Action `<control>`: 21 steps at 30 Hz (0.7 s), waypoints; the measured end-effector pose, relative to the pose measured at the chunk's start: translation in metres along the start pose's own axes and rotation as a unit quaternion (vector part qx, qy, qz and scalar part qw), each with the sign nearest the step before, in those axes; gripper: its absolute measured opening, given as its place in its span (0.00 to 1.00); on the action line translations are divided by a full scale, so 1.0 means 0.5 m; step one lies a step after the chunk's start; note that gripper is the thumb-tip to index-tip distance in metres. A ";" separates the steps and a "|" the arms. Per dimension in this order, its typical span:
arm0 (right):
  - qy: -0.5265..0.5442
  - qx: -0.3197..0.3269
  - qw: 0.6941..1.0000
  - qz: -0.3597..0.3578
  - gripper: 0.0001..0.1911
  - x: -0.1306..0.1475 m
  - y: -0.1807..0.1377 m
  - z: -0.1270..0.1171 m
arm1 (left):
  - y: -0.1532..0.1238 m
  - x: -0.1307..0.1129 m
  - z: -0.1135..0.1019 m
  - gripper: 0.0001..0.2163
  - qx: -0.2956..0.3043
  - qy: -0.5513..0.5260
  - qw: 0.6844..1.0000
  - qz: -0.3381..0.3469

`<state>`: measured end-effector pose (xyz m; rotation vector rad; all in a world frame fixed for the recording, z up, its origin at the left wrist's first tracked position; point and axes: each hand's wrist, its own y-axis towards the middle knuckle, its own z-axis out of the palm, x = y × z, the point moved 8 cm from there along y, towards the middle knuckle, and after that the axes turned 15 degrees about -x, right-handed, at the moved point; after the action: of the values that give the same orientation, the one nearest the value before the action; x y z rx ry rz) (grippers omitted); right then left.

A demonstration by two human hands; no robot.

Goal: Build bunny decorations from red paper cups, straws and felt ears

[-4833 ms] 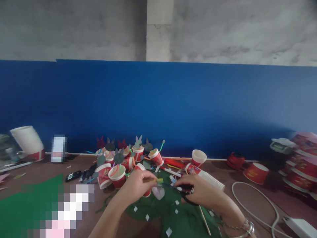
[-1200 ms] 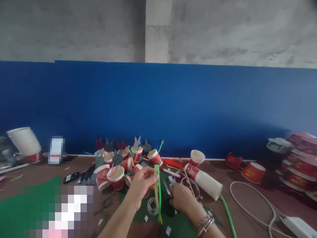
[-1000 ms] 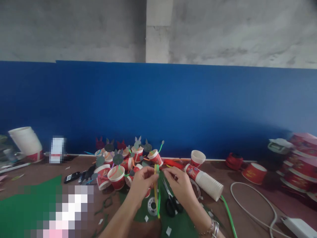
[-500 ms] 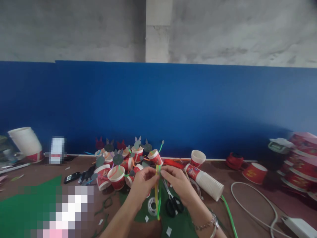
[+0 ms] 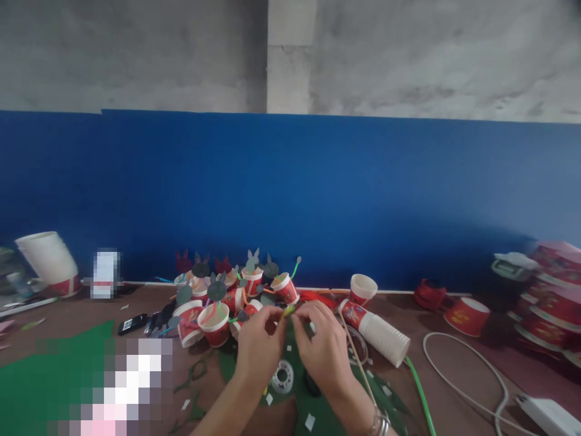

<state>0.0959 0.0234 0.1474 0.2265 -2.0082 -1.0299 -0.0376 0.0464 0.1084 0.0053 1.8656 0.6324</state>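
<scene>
My left hand (image 5: 259, 345) and my right hand (image 5: 323, 348) meet fingertip to fingertip, both pinched on the top end of a yellow and green straw (image 5: 288, 311); the rest of the straw is hidden behind my hands. Below them a tape roll (image 5: 282, 376) lies on a dark green felt piece (image 5: 333, 412). A thin wooden stick (image 5: 357, 360) slants past my right wrist. Just beyond my fingers stands a cluster of red paper cups (image 5: 215, 321) with felt shapes on straws.
A sleeve of stacked cups (image 5: 379, 332) lies on its side to the right, near a white cable (image 5: 467, 381) and a green straw (image 5: 420, 393). A green sheet (image 5: 45, 375) covers the left. More red bowls (image 5: 467, 316) sit far right. A blue wall panel backs the table.
Earlier my right hand held scissors, then set them down and came up to the straws in my left hand. The straws have since been drawn up so only their tip shows.
</scene>
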 end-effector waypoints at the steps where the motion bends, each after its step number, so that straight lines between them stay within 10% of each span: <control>1: 0.011 0.010 0.999 0.035 0.08 -0.012 -0.001 0.005 | 0.000 -0.002 -0.001 0.08 -0.003 0.000 1.000 0.004; 6: 0.060 0.058 0.979 0.187 0.09 -0.075 -0.004 0.032 | -0.002 0.004 0.028 0.11 0.066 -0.062 0.996 -0.020; 15: 0.004 -0.001 1.000 -0.011 0.08 0.008 -0.012 0.008 | 0.001 -0.006 -0.007 0.09 -0.040 0.088 0.990 0.102; 21: 0.058 0.032 0.988 0.139 0.09 -0.044 -0.002 0.018 | 0.009 0.023 0.023 0.12 0.030 -0.103 0.991 -0.079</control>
<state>0.1027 0.0391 0.1306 0.0367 -1.9045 -0.7594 -0.0330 0.0584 0.0974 -0.0352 1.6669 0.4486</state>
